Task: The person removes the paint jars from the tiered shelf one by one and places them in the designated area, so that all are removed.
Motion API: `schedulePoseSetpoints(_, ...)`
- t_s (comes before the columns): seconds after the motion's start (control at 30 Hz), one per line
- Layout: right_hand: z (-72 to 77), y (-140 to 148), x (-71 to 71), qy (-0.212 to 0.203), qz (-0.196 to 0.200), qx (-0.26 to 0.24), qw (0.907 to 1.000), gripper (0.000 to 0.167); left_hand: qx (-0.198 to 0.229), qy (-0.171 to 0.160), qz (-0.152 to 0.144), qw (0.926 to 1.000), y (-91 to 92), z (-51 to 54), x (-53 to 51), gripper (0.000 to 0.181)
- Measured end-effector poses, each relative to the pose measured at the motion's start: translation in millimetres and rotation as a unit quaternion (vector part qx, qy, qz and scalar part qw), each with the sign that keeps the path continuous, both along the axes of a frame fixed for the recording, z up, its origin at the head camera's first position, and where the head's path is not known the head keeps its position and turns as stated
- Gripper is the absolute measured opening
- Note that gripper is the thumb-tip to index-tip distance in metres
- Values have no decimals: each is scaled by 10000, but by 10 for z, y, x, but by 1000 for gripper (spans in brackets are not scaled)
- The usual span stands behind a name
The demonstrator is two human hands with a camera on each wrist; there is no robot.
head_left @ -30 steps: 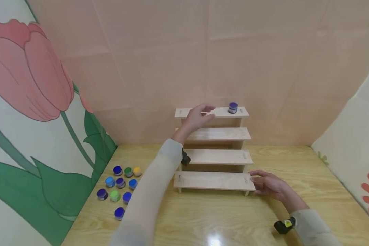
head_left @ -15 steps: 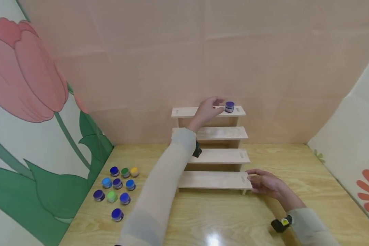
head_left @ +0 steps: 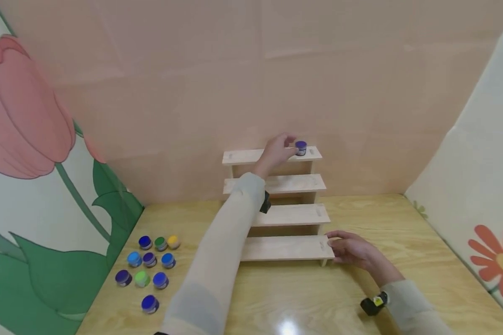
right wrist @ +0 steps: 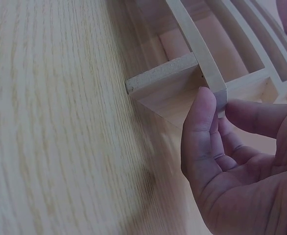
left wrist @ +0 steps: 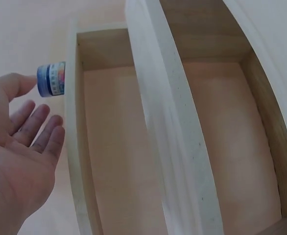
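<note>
A small paint jar (head_left: 301,148) with a purple lid stands near the right end of the top step of a four-tier wooden shelf (head_left: 291,214). My left hand (head_left: 275,152) is just left of this jar. The left wrist view puts the thumb against or very near the jar (left wrist: 51,79), with the other fingers loosely bent and holding nothing. At the shelf's lower right, my right hand (head_left: 354,250) pinches the end of the lowest board (right wrist: 209,68) between thumb and finger. My left forearm hides the left part of the lower boards.
Several paint jars with blue, purple, green and yellow lids, among them a light green jar (head_left: 142,278), stand on the wooden table (head_left: 285,298) at the left. A plain backdrop (head_left: 184,93) rises behind the shelf, with flower-painted panels at both sides.
My left hand has moved right along the top step, up to the jar. The jar stays in place on the board. My right hand keeps its grip; the head view has turned slightly right.
</note>
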State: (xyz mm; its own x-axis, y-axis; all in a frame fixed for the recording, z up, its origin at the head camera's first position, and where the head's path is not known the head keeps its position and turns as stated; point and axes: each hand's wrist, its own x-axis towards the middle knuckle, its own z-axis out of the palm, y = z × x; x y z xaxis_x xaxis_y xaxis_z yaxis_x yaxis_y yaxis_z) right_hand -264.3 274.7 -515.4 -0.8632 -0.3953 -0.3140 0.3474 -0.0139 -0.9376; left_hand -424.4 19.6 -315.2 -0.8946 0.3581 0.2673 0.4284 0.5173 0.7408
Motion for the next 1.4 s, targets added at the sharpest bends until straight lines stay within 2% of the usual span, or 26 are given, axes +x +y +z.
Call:
schedulePoseSetpoints(0.3,-16,-27,8,6,22,10,10000,20,-16,-43,19,10000,68,-61,-70,45)
schedulePoseSetpoints(0.47,-10,-62,14,-16,54,-6,10000,20,-135,99,13,9999,84,-96,-86,44)
schedulePoseSetpoints(0.73,-14,-81,35,-5,34,60,10000,22,-252,210,111,9994,103,-117,-31,44)
schedulePoseSetpoints(1.0,-9,-157,-63,-12,198,87,9998,21,325,49,195,9993,-117,-77,65,42)
schedulePoseSetpoints(1.17,19,-152,-103,16,197,178,9996,21,423,19,191,9989,-297,-81,124,39)
schedulePoseSetpoints(1.4,31,-78,-139,-55,247,163,9995,21,701,-193,188,9972,-521,-116,314,41)
